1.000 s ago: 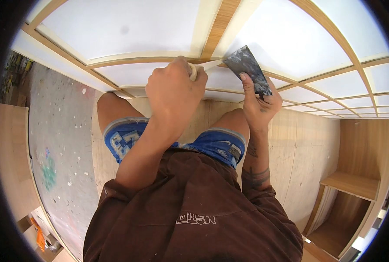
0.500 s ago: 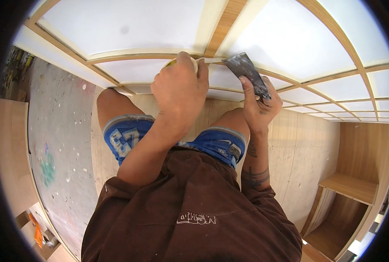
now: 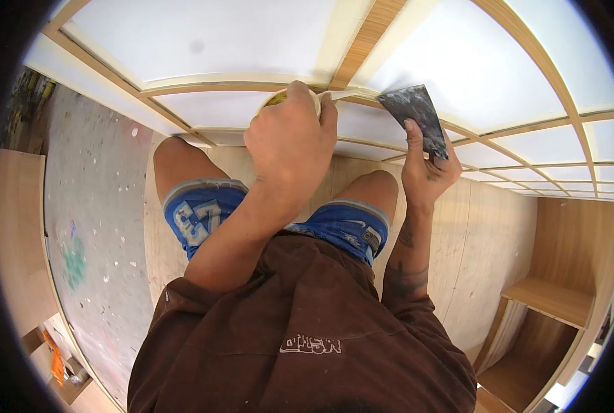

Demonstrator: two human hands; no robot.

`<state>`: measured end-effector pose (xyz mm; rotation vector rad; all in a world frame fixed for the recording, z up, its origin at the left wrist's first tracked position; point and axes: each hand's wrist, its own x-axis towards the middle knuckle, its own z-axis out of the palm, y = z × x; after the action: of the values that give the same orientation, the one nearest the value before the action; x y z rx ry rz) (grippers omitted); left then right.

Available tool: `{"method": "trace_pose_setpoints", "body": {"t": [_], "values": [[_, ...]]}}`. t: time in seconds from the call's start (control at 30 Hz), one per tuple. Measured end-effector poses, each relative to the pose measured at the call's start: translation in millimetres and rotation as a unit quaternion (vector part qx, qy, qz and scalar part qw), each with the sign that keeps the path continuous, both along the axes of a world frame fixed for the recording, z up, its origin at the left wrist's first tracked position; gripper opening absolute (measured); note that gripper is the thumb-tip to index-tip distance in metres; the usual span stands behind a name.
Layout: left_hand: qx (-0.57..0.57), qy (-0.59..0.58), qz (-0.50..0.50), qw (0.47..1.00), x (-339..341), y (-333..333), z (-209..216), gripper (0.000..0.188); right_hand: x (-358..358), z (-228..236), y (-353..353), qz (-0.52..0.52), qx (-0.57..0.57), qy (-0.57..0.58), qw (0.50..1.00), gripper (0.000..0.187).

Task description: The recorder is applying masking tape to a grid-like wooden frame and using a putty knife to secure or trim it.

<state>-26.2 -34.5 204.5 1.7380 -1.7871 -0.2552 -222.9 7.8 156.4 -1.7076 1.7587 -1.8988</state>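
Note:
My left hand (image 3: 287,141) is closed round a roll of masking tape (image 3: 274,101), whose far side shows past my fingers. From the roll a pale strip of tape (image 3: 341,94) stretches right along a wooden slat of the panel (image 3: 238,87). My right hand (image 3: 429,162) grips a dark, paint-smeared flat scraper (image 3: 417,113), thumb on its face. The scraper's far-left corner meets the slat near the tape's end. White panes (image 3: 458,62) sit between the slats, with cream tape along several of their edges.
Beneath my knees lies a pale wooden board floor (image 3: 451,227). At left is a grey, paint-spotted surface (image 3: 107,206). A wooden cabinet (image 3: 555,299) with open compartments stands at right. An orange item (image 3: 53,358) lies at lower left, near a wooden panel (image 3: 21,234).
My right hand and the scraper have moved right along the slat. The left hand has shifted slightly right with the roll, and the visible tape strip looks longer.

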Motion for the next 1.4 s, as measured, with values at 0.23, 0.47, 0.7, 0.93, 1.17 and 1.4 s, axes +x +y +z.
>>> {"method": "trace_pose_setpoints", "body": {"t": [0.23,0.47,0.7,0.93,1.17,1.4], "values": [[-0.005,0.012,-0.014,1.0,2.6,-0.5,-0.1,0.038,16.9,14.2,4.2,0.026,0.033,0.019,0.999,0.016],[-0.004,0.016,-0.017,1.0,2.4,-0.3,0.6,0.038,2.8,0.8,-9.5,0.04,-0.007,0.004,0.999,0.015],[-0.005,-0.008,-0.022,1.0,1.0,1.9,5.2,0.034,7.5,13.7,10.5,-0.018,0.019,0.05,0.998,0.013],[-0.039,-0.003,-0.012,0.999,-1.6,3.5,0.6,0.04,19.0,13.1,-0.1,0.046,0.009,0.044,0.998,0.017],[-0.002,-0.006,-0.032,0.999,0.1,7.2,7.8,0.034,23.1,11.8,-5.1,0.04,-0.008,0.084,0.996,0.019],[-0.033,0.025,-0.044,0.998,-3.2,3.0,9.9,0.034,35.6,4.5,-4.9,0.003,-0.072,0.166,0.984,0.024]]}}
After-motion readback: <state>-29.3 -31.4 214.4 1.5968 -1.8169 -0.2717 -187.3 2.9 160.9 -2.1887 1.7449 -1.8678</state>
